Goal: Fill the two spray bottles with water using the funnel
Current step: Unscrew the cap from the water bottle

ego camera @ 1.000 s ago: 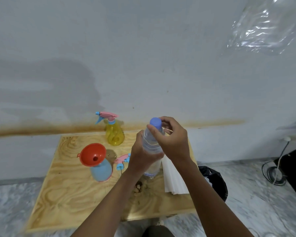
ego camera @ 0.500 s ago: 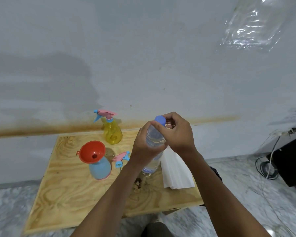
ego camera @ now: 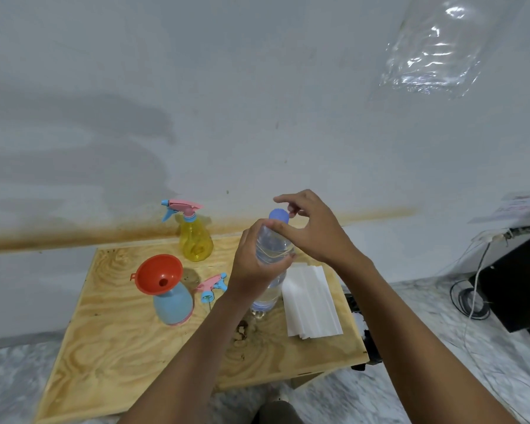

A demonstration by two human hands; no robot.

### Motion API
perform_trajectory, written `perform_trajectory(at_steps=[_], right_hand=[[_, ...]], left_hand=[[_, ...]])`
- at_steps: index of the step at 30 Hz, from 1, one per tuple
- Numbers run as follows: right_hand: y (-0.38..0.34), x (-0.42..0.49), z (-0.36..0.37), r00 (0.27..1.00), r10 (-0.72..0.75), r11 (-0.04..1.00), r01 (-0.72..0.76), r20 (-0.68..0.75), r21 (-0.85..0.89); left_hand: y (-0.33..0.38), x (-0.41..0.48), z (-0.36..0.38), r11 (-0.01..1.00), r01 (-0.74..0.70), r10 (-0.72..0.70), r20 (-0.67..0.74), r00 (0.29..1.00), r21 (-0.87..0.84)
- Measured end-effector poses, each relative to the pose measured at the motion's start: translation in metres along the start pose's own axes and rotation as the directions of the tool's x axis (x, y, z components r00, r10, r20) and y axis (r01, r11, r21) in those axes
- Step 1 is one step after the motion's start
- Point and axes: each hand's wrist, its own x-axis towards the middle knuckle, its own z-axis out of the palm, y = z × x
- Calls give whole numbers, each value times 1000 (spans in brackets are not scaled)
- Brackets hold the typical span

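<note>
An orange funnel [ego camera: 159,274] sits in the neck of a pale blue spray bottle [ego camera: 173,305] at the left of the plywood table [ego camera: 110,347]; whether this bottle holds anything cannot be told through its opaque body. Behind it, near the wall, stands a translucent yellow spray bottle [ego camera: 195,242] with its pink and blue trigger head screwed on, and no water line is plain inside. A second pink and blue trigger head [ego camera: 212,286] lies loose on the wood just right of the blue bottle (its dip tube is barely visible). Next comes the clear water bottle [ego camera: 269,272], upright with its base near the table, water showing in it. The left hand [ego camera: 253,264] is wrapped tight around its upper body. The right hand [ego camera: 311,228] curls over the blue cap [ego camera: 278,215], thumb and fingertips close around it, though firm contact cannot be made out. A stack of white paper [ego camera: 311,301] lies to the right.
</note>
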Motion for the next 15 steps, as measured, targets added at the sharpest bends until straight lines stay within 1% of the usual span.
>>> perform_trajectory(at_steps=[2, 3, 5, 8, 11, 13, 15], right_hand=[[-3, -1, 3, 994, 60, 998, -59, -88, 17], [-4, -1, 4, 991, 85, 996, -83, -101, 27], [-5, -2, 4, 989, 108, 994, -106, -98, 26], [-8, -1, 0, 993, 75, 996, -79, -88, -40], [-10, 2, -3, 998, 17, 986, -26, -55, -164], [-10, 4, -5, 1000, -15, 974, 15, 2, -224], [-11, 6, -9, 997, -45, 967, 61, 70, -247]], left_hand=[[0, 0, -1, 1000, 0, 0, -5, 1000, 0], [0, 0, -1, 1000, 0, 0, -10, 1000, 0], [0, 0, 0, 1000, -8, 8, -12, 1000, 5], [2, 4, -1, 1000, -12, 12, -6, 1000, 19], [3, 9, -4, 1000, -1, 1, 9, 1000, 15], [2, 10, -6, 1000, 4, -4, 19, 1000, 18], [-1, 10, -6, 1000, 15, -15, 21, 1000, 7]])
